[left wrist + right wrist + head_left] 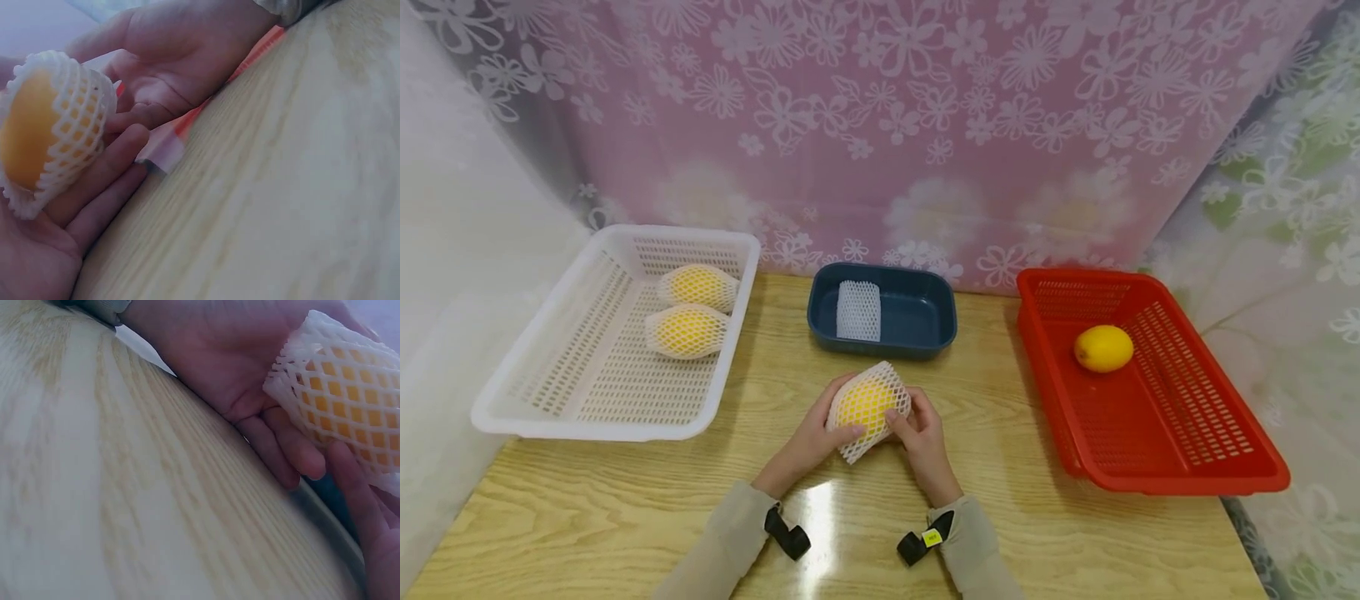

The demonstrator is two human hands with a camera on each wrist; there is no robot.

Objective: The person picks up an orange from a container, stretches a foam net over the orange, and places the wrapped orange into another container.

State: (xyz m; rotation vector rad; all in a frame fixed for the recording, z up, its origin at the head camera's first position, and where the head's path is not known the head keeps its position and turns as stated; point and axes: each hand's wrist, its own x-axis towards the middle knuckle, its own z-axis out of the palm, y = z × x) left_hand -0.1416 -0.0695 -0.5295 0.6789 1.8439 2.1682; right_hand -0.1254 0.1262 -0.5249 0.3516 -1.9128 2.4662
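Note:
A yellow lemon in a white foam net sleeve [871,406] is held between both hands above the table, in front of the blue tray. My left hand [817,435] grips its left side, thumb lying across the net. On the other side my right hand [923,437] grips the sleeve, its thumb pressing on the mesh. Close up in the left wrist view, the netting [78,119] wraps the yellow fruit, with fingers under it. The right wrist view shows the mesh [350,394] stretched over the lemon, partly cut off by the frame edge.
A white basket [602,432] at left holds two netted lemons [688,332]. At the back middle, a dark blue tray [917,312] contains an unfilled foam net sleeve [858,312]. A red basket [1180,483] at right holds a bare lemon [1103,348]. A floral curtain [865,150] hangs behind.

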